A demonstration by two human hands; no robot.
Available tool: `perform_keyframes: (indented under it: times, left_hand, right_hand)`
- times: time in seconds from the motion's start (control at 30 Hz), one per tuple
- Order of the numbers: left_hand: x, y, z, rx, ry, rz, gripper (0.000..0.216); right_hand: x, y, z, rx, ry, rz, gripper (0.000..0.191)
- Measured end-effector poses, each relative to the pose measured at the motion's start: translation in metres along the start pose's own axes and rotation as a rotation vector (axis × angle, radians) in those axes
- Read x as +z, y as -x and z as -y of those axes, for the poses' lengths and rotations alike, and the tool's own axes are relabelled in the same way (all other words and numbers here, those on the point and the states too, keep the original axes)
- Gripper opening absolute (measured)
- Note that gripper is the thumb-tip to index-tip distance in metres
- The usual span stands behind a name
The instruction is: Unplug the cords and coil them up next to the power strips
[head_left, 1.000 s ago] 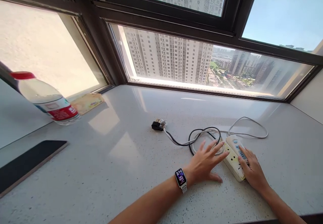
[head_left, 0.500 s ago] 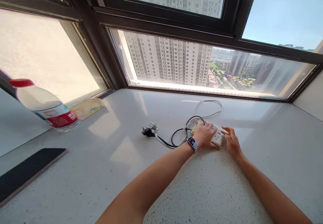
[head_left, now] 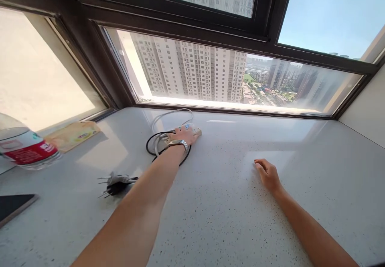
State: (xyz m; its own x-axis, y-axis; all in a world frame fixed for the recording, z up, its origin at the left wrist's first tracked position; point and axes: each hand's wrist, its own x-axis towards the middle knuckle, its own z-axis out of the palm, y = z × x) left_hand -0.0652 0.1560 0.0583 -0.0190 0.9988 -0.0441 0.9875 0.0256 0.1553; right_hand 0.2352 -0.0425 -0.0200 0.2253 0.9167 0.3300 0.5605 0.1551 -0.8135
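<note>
Reaching far across the speckled white stone sill [head_left: 228, 219], the left hand [head_left: 185, 135] lies on top of a cream plastic power strip [head_left: 196, 130] at centre frame, close under the dark-framed window [head_left: 192, 38].

At far left stand a clear plastic bottle with a red label [head_left: 21, 148] and a yellow packet [head_left: 72, 134], a dark flat slab [head_left: 13, 207] below them; next come black plugs [head_left: 116, 181], then looped black and white cables [head_left: 159, 140] just left of the strip. The left hand's fingers lie flat over the strip, not curled around it. Right of centre, well apart, the right hand [head_left: 267, 174] rests loosely curled on the sill, holding nothing.
</note>
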Motion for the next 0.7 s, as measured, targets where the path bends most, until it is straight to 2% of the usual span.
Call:
perform_keyframes:
  times: [0.13,0.23,0.33,0.43,0.47,0.6,0.67,0.7]
  left_hand:
    - [-0.019,0.007,0.040,-0.069,0.033,-0.071,0.059]
    - [-0.022,0.026,0.044,0.024,-0.021,-0.112,0.060]
    - [-0.011,0.061,0.029,0.177,-0.094,-0.091,0.064]
    - [0.006,0.106,0.003,0.388,-0.048,-0.171,0.054]
    - [0.012,0.121,-0.006,0.432,-0.002,-0.162,0.049]
    - [0.040,0.187,-0.047,0.678,0.111,-0.049,0.029]
    - [0.060,0.229,-0.062,0.860,0.118,0.002,0.025]
    - [0.072,0.253,-0.067,0.997,0.112,0.028,0.024]
  right_hand:
    - [0.003,-0.003,0.004,0.023,-0.031,-0.064,0.030]
    - [0.005,-0.006,0.008,0.078,-0.075,-0.107,0.029]
    - [0.006,-0.010,0.011,0.175,-0.160,-0.129,0.037]
    - [0.011,-0.012,0.013,0.242,-0.210,-0.169,0.045]
    - [0.013,-0.012,0.014,0.252,-0.216,-0.180,0.046]
    - [0.025,-0.010,0.020,0.259,-0.252,-0.162,0.046]
    - [0.029,-0.008,0.022,0.241,-0.265,-0.135,0.046]
    - [0.030,-0.008,0.023,0.231,-0.270,-0.124,0.046]
